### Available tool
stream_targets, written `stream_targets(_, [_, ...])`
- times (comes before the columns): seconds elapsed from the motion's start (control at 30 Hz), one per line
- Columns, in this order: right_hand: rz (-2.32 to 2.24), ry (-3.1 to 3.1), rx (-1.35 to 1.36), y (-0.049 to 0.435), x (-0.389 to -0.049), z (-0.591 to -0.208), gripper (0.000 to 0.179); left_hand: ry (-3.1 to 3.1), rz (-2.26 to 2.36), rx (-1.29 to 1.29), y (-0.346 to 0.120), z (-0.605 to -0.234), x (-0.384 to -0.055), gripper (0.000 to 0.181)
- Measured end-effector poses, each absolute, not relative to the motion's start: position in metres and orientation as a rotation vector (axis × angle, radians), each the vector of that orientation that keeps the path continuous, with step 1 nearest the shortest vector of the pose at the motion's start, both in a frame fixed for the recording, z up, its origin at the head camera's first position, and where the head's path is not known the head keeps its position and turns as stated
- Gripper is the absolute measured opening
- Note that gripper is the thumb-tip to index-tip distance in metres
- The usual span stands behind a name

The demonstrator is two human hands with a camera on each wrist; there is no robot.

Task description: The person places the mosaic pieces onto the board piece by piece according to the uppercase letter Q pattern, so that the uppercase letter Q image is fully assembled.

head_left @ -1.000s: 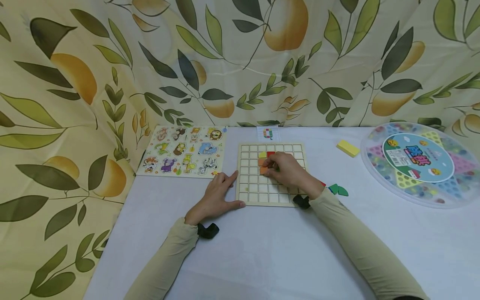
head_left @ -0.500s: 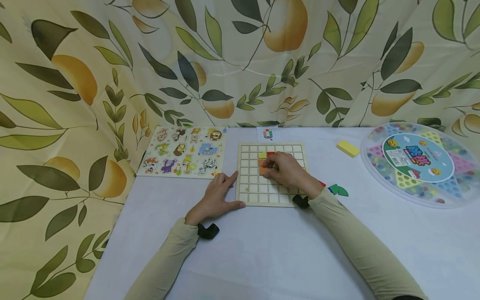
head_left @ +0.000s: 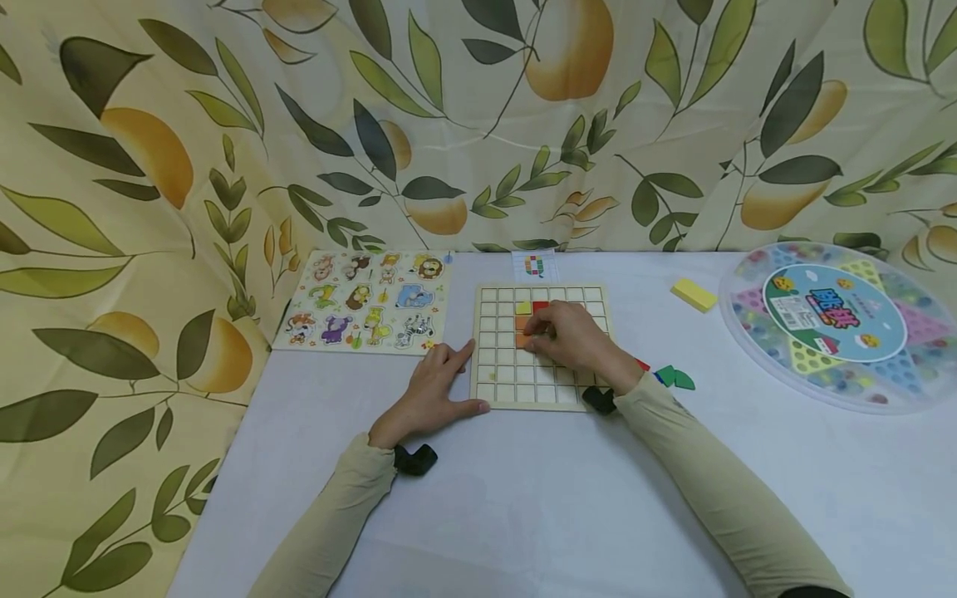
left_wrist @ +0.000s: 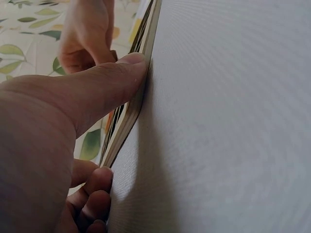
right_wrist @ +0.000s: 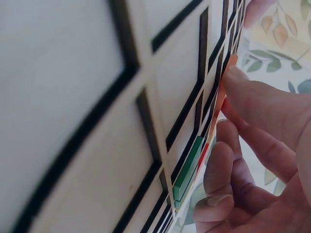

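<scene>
A light wooden grid board [head_left: 505, 394] lies on the white cloth in front of me. My left hand [head_left: 429, 394] touches its near left corner, the index finger at the left edge and the straight thumb at the front edge. My right hand [head_left: 574, 339] reaches over the grid and pinches an orange square tile [head_left: 522, 341] at one cell. Beyond that sit another orange tile [head_left: 520, 325], a yellow tile [head_left: 523, 308] and a red tile [head_left: 540, 306]. The right wrist view shows a green tile [right_wrist: 188, 167] in a cell, below the fingers. The right hand hides several cells.
A small card [head_left: 534, 267] with a coloured pattern lies behind the board. An animal picture board [head_left: 359, 303] is at left. To the right are green pieces [head_left: 682, 379], partly behind the right wrist, a yellow block [head_left: 694, 296] and a round clear case [head_left: 833, 316].
</scene>
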State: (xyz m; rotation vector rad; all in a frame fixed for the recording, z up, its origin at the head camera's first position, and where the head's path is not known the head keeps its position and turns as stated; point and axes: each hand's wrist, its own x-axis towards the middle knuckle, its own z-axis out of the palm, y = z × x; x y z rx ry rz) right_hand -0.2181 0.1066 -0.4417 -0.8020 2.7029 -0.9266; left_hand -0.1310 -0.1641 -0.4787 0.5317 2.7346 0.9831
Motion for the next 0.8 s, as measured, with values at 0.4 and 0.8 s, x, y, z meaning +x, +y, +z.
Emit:
stream_targets(0.4, [-0.956,2.736,-0.783,0.1046,-0.2193,-0.4404,0.011,2.745,0.975,0.528,-0.1637,-0.4784,-0.1317,0.103])
stream_targets(0.8, [-0.953,2.734,-0.818,0.1053,-0.2207,-0.4401,0.011,2.751,0.971,0.535,-0.1638,-0.478,-0.1316,0.102])
